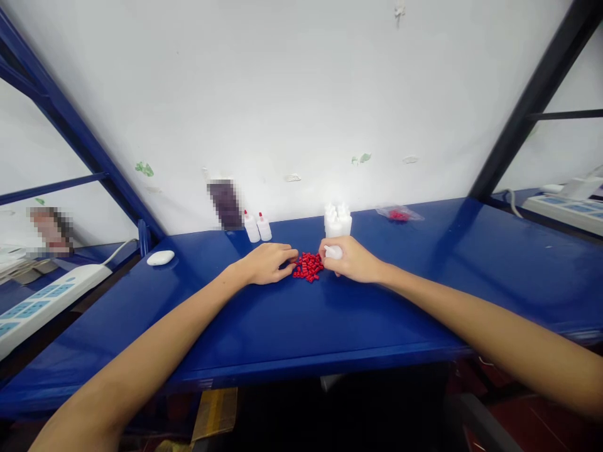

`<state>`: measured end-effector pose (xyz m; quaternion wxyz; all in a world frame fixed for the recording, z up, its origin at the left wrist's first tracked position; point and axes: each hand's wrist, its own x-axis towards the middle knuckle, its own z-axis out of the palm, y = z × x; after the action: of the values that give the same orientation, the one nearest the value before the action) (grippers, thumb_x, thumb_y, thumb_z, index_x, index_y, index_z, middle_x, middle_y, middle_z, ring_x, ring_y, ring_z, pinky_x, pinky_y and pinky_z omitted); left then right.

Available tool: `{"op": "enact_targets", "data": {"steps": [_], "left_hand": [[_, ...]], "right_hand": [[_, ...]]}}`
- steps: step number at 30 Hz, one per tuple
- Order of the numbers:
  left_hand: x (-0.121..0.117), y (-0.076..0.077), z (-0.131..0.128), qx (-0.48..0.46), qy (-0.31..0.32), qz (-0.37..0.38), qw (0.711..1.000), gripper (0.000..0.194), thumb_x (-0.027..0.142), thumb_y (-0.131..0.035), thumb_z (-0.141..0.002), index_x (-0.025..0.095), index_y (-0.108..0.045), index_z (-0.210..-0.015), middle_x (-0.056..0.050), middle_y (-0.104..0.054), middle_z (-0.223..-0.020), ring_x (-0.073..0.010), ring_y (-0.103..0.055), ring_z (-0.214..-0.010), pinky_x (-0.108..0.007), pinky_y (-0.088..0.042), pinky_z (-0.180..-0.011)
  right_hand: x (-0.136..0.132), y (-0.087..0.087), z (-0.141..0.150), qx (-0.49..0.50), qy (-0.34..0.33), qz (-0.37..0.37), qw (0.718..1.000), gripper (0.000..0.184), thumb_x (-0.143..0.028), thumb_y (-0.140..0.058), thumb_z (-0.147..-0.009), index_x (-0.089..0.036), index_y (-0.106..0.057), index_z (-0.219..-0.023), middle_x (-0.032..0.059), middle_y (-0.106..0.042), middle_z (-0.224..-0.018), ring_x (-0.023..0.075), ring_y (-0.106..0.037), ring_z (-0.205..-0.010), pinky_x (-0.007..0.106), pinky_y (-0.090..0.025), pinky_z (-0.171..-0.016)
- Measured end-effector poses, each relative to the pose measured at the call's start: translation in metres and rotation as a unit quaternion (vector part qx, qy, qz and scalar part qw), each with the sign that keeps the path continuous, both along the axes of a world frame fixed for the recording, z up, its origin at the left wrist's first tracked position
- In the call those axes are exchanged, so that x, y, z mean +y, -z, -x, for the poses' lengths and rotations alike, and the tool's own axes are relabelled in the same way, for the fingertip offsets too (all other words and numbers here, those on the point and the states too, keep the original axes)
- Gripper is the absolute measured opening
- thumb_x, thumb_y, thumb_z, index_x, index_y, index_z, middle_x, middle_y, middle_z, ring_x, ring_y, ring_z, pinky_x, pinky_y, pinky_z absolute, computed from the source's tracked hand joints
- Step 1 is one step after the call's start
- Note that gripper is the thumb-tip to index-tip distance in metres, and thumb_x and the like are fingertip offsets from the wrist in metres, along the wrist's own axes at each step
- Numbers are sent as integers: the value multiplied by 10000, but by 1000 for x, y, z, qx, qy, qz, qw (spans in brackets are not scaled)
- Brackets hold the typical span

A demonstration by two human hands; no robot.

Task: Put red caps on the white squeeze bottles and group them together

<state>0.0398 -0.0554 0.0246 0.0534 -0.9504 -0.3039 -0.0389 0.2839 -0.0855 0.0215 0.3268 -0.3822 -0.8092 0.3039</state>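
Note:
A pile of small red caps point(309, 266) lies on the blue table between my hands. My left hand point(272, 262) rests at the pile's left edge, thumb and fingers apart, with the fingertips at the outermost caps. My right hand point(352, 260) is closed around a small white squeeze bottle point(333, 252), its bare nozzle pointing up and left, just right of the pile. Behind that hand stands a cluster of white bottles point(338, 221). Two white bottles with red tips point(258, 227) stand upright farther back on the left.
A clear bag with red pieces point(399, 215) lies at the back right. A white oval case point(161, 257) sits at the left of the table. A blurred dark object point(226, 204) leans on the wall. Blue and dark frame posts flank the table, with a power strip point(51, 301) beyond the left one.

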Motion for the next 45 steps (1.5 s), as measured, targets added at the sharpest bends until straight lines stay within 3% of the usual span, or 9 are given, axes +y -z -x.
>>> {"op": "enact_targets", "data": {"steps": [6,12,16,18,21,24,27,37,45], "left_hand": [[3,1,1,7,-7,-3,1000,188,317,-432,-941,189,-525,-841,-28,-581,-789,-170,-543,-692,-288,-371,-635],[5,2,6,-10,-4,12,1000,242,316,-375,-976,186,-518,-830,-33,-584,-775,-172,-540,-693,-293,-371,-652],[2,0,4,-114,-18,47,992,244,338,-388,-987,181,-526,-861,-11,-571,-744,-150,-510,-654,-281,-362,-635],[-4,-1,-4,-233,-30,81,969,256,361,-401,-991,176,-537,-877,0,-560,-734,-133,-496,-642,-268,-370,-630],[-18,-1,-25,-414,-24,168,894,286,399,-432,-987,163,-573,-912,-1,-565,-742,-120,-511,-663,-249,-408,-643],[-33,0,-46,-494,8,260,829,304,419,-491,-964,149,-629,-943,-10,-587,-743,-109,-523,-652,-231,-426,-620],[-43,2,-56,-527,19,304,793,303,423,-538,-942,148,-666,-948,-13,-593,-725,-104,-525,-629,-217,-420,-580],[-47,5,-61,-576,-3,333,747,374,479,-590,-902,124,-683,-971,13,-538,-609,-88,-486,-551,-218,-418,-547],[-43,10,-58,-556,0,347,755,356,468,-593,-901,138,-676,-1004,10,-561,-652,-83,-495,-551,-213,-431,-531]], "right_hand": [[1,1,1,4,-24,-60,998,89,-200,-555,-741,-158,-631,-725,26,-645,-784,151,-582,-730,275,-435,-710],[-2,0,1,11,-32,52,998,108,-239,-551,-769,-156,-619,-758,-15,-599,-618,118,-552,-507,242,-418,-528],[-3,-3,1,11,-35,47,998,91,-221,-543,-769,-160,-603,-737,-21,-590,-591,114,-537,-529,236,-411,-544],[-4,-5,1,-1,-34,33,999,90,-214,-543,-769,-162,-594,-718,-27,-577,-587,109,-514,-554,236,-395,-563],[-6,-7,3,-7,-47,37,998,87,-214,-543,-765,-162,-575,-702,-36,-553,-594,101,-483,-561,231,-369,-556],[-9,-8,6,11,-76,45,996,73,-194,-526,-755,-165,-553,-693,-48,-520,-584,88,-460,-537,219,-351,-528],[-12,-7,8,28,-89,55,994,64,-172,-520,-740,-168,-538,-679,-58,-511,-548,81,-463,-497,209,-350,-496],[-10,-3,8,73,-103,85,988,51,-166,-525,-755,-167,-576,-753,-70,-524,-505,81,-481,-435,184,-396,-432],[-9,-3,6,91,-118,80,986,102,-252,-578,-805,-156,-603,-780,-44,-549,-593,85,-490,-478,202,-404,-463]]}}
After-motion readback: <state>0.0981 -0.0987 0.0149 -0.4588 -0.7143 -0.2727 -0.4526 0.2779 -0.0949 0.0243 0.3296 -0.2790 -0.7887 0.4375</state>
